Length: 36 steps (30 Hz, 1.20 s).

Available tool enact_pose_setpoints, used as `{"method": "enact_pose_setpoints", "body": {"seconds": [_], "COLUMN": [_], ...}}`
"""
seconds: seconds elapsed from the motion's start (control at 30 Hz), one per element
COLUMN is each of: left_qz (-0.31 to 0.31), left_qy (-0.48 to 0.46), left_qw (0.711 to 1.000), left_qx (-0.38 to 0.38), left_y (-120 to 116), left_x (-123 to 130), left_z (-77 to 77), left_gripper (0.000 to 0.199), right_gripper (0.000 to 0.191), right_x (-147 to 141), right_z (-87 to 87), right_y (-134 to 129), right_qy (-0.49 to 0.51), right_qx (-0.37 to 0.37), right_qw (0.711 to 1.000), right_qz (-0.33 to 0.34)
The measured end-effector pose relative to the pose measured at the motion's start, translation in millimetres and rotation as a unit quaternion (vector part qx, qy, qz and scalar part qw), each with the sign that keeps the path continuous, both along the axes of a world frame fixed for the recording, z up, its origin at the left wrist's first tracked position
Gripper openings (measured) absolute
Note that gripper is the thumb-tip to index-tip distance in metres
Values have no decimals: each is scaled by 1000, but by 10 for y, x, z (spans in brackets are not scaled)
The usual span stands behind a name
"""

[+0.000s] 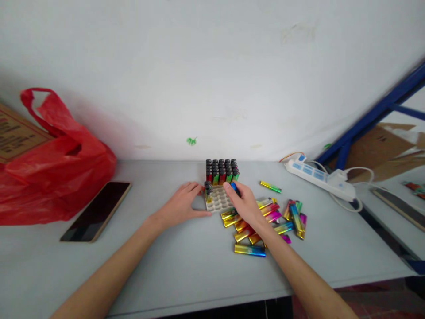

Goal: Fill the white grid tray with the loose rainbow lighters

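Grey table (pixel 186 261), lighter tray and loose lighters, two hands at work.

Far left: red plastic bag (pixel 49 177) against a cardboard box (pixel 16 133); near it a dark phone (pixel 98 210), face up. Far right: white power strip (pixel 317 176). Centre: white tray (pixel 219 199), far rows filled with upright lighters (pixel 221 171). Left hand (pixel 182 204) flat, fingers relaxed, touching the tray's left edge. Right hand (pixel 244 201) pinching a blue lighter (pixel 234 187) over the tray, covering part of the loose pile (pixel 265 221) right of it. One stray lighter (pixel 270 187) apart.
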<state>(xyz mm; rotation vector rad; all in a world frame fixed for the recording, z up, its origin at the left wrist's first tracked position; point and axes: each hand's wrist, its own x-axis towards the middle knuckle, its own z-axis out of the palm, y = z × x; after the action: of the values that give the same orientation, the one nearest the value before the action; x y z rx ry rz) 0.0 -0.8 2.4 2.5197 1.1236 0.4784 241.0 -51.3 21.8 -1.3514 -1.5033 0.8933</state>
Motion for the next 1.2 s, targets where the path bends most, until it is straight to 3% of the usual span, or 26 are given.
{"method": "enact_pose_setpoints", "body": {"seconds": [0.13, 0.33, 0.6, 0.8, 0.97, 1.1, 1.2], "left_qz": [2, -2, 0, 6, 4, 6, 1], "left_qy": [7, -2, -4, -2, 0, 5, 5], "left_qw": [1000, 1000, 1000, 1000, 1000, 1000, 1000], "left_qx": [-2, -2, -2, -6, -7, -10, -7], "left_y": [4, 0, 3, 7, 7, -1, -7], "left_x": [0, 9, 4, 0, -3, 3, 8], "left_z": [13, 23, 6, 11, 22, 25, 28], "left_gripper": [64, 64, 65, 65, 65, 64, 64], "right_gripper": [61, 42, 53, 38, 38, 31, 28], "right_x": [-45, -30, -29, 4, 25, 45, 59], "right_z": [-5, 10, 55, 29, 22, 30, 29], "right_y": [-8, -12, -46, -47, -37, -45, -36], "right_qy": [-61, -100, -108, -136, -132, -133, -133], "right_qx": [21, 25, 40, 44, 31, 42, 107], "right_qw": [997, 993, 992, 989, 989, 990, 985], "right_qz": [-47, -48, -44, -38, -53, -21, 21]}}
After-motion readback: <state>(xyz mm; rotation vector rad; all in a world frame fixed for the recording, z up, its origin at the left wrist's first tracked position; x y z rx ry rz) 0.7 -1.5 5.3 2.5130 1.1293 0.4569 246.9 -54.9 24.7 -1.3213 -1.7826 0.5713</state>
